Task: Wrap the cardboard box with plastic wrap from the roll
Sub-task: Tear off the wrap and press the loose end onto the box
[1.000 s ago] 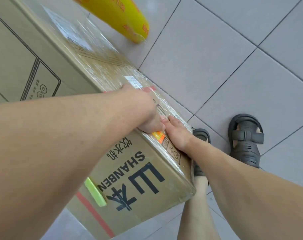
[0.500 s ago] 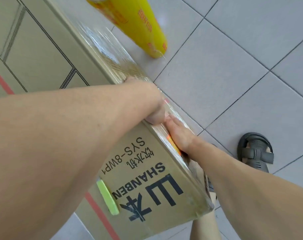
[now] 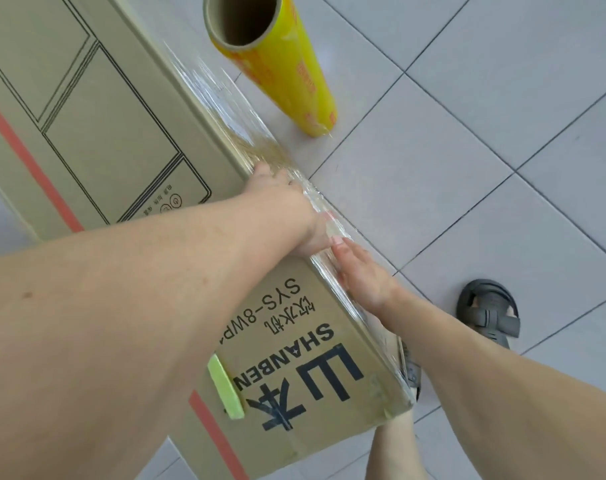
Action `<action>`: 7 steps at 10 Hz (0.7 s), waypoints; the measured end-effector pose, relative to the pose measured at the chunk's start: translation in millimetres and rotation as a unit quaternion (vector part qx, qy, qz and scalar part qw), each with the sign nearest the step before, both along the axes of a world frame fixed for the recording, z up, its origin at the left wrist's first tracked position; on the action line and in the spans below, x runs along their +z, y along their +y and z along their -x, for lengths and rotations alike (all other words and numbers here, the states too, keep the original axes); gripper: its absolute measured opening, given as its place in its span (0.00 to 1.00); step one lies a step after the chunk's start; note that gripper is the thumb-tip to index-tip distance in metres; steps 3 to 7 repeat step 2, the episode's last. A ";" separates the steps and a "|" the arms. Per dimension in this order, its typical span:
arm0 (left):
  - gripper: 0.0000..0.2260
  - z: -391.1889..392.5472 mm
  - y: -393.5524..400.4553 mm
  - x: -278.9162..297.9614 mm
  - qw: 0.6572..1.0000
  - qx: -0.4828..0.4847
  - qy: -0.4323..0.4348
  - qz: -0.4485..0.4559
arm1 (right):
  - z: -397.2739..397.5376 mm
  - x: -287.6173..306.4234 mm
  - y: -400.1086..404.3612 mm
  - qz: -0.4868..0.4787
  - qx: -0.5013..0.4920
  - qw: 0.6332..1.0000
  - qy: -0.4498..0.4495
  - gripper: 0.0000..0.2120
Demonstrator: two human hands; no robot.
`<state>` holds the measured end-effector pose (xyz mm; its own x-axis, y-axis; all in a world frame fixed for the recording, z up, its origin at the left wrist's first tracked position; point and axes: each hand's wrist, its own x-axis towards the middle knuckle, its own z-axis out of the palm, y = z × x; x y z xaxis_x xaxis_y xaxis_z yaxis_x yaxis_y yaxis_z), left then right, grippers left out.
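Note:
A large cardboard box [image 3: 121, 133] with black print fills the left of the view. Clear plastic wrap [image 3: 232, 109] lies stretched over its right side face, wrinkled and shiny. My left hand [image 3: 287, 209] reaches over the top edge and presses on the film, its fingertips hidden behind the edge. My right hand [image 3: 360, 271] lies flat with straight fingers against the same wrapped face, fingertips touching the left hand. The yellow roll [image 3: 281, 64] stands upright on the floor beside the box, apart from both hands, with film running from it to the box.
The floor [image 3: 468, 150] is pale grey tile with dark grout lines. My foot in a dark sandal [image 3: 488, 310] stands to the right of the box; the other foot is partly hidden under the box's near corner. A green strip [image 3: 225, 389] sticks to the box.
Both hands stay together on the wrapped side face; the right hand now lies flatter. The view has shifted so the roll's open top is seen.

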<state>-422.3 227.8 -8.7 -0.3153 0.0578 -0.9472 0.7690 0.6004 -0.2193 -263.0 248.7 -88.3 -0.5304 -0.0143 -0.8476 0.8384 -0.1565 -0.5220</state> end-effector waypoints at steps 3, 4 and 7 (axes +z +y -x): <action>0.27 -4.0 -8.5 15.4 0.966 0.098 0.114 -0.208 | 10.3 47.3 43.3 -0.058 -0.085 0.993 0.053 0.26; 0.27 -4.0 -8.5 15.4 0.966 0.098 0.114 -0.208 | 10.3 47.3 43.3 -0.058 -0.085 0.993 0.053 0.26; 0.27 -4.0 -8.5 15.4 0.966 0.098 0.114 -0.208 | 10.3 47.3 43.3 -0.058 -0.085 0.993 0.053 0.26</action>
